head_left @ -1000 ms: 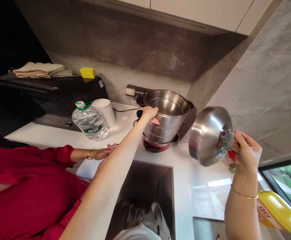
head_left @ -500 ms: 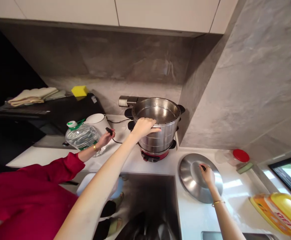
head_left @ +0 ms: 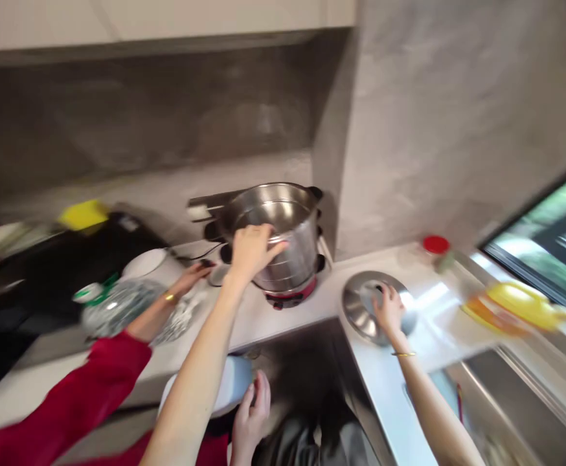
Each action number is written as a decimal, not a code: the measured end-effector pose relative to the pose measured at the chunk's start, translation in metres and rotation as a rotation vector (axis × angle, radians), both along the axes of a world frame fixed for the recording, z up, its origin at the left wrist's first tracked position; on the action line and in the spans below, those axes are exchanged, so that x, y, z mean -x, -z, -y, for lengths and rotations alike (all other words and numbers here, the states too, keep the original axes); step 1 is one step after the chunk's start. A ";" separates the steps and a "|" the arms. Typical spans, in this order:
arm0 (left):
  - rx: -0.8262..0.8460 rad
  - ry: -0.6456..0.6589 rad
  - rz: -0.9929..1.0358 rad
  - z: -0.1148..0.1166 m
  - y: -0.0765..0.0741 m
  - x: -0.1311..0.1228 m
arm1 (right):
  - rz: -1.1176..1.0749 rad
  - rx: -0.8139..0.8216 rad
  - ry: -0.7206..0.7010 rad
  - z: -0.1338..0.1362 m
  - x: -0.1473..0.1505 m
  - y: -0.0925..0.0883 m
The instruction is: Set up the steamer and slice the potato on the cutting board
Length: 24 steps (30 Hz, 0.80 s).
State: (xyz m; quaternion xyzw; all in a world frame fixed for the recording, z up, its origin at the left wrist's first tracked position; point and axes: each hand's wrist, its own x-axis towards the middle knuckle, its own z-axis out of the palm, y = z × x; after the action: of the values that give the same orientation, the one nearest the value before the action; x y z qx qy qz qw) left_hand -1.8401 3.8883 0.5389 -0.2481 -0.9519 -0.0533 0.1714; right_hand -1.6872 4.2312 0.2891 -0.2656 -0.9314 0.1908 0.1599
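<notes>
My left hand [head_left: 252, 254] is at the near left rim of a tall stainless-steel steamer pot [head_left: 290, 259]. Its fingers curl over the rim and its thumb lies along the outside. The pot stands on a red base [head_left: 290, 296] on the counter; no contents show in the visible part of its inside. On the right, my right hand [head_left: 390, 307] hovers at the black knob of a round metal lid [head_left: 361, 317], with fingers apart. The lid lies flat on the counter.
A co-worker's hand [head_left: 190, 278], red-sleeved, holds a small black object beside a large water bottle [head_left: 127, 310]. Another hand [head_left: 252, 411] is at a light-blue container [head_left: 234, 382]. A yellow oil bottle [head_left: 520, 304], a red-lidded jar [head_left: 435, 244] and a sink [head_left: 520, 388] are rightward.
The view has swung right, bringing the sink in. My right hand's fingers have loosened from the lid's knob. My left hand stays at the pot's rim. The co-worker's lower hand has become visible.
</notes>
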 end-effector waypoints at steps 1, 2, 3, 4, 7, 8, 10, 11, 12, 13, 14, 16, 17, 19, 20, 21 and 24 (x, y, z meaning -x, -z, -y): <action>-0.048 0.043 -0.052 -0.007 0.002 -0.007 | -0.057 0.080 0.025 0.018 -0.025 -0.004; -0.185 0.061 -0.179 -0.018 0.007 -0.016 | -0.118 0.193 0.048 0.037 -0.054 -0.006; -0.338 0.112 -0.275 -0.032 0.013 -0.027 | -0.182 0.337 0.076 0.055 -0.085 -0.005; -0.506 0.212 -0.322 -0.051 0.022 -0.040 | -0.244 0.507 0.130 0.072 -0.118 -0.003; -0.836 0.610 -0.049 -0.120 0.061 -0.103 | -0.449 0.892 0.627 0.107 -0.233 0.011; -0.819 0.769 0.123 -0.143 0.076 -0.134 | -0.525 0.915 0.825 0.116 -0.280 0.013; -0.716 1.078 0.396 -0.179 0.104 -0.207 | -0.674 0.844 1.202 0.137 -0.388 0.011; -0.635 1.228 0.511 -0.191 0.116 -0.245 | -0.760 0.790 1.370 0.151 -0.445 0.005; -0.556 1.365 0.611 -0.200 0.126 -0.282 | -0.847 0.730 1.518 0.167 -0.500 -0.003; -0.476 1.489 0.696 -0.206 0.135 -0.318 | -0.929 0.666 1.640 0.183 -0.552 -0.012; -0.399 1.601 0.761 -0.210 0.142 -0.351 | -1.000 0.613 1.734 0.196 -0.600 -0.022; -0.282 1.777 0.830 -0.214 0.151 -0.408 | -1.113 0.558 1.841 0.212 -0.681 -0.037; -0.234 1.835 0.836 -0.216 0.154 -0.434 | -1.156 0.560 1.859 0.212 -0.714 -0.042; -0.157 1.897 0.833 -0.220 0.157 -0.479 | -1.210 0.593 1.854 0.197 -0.771 -0.048; -0.131 1.899 0.830 -0.221 0.158 -0.500 | -1.217 0.614 1.841 0.183 -0.795 -0.049; -0.111 1.879 0.828 -0.221 0.159 -0.518 | -1.210 0.630 1.822 0.167 -0.815 -0.051; -0.085 1.748 0.835 -0.216 0.162 -0.559 | -1.108 0.650 1.706 0.114 -0.852 -0.059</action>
State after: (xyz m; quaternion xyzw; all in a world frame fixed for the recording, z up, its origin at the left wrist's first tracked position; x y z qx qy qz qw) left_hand -1.2813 4.1044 0.3773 -0.8229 -0.4130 -0.2801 -0.2718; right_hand -0.8351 4.1169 0.3484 -0.7358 -0.1397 0.3493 0.5630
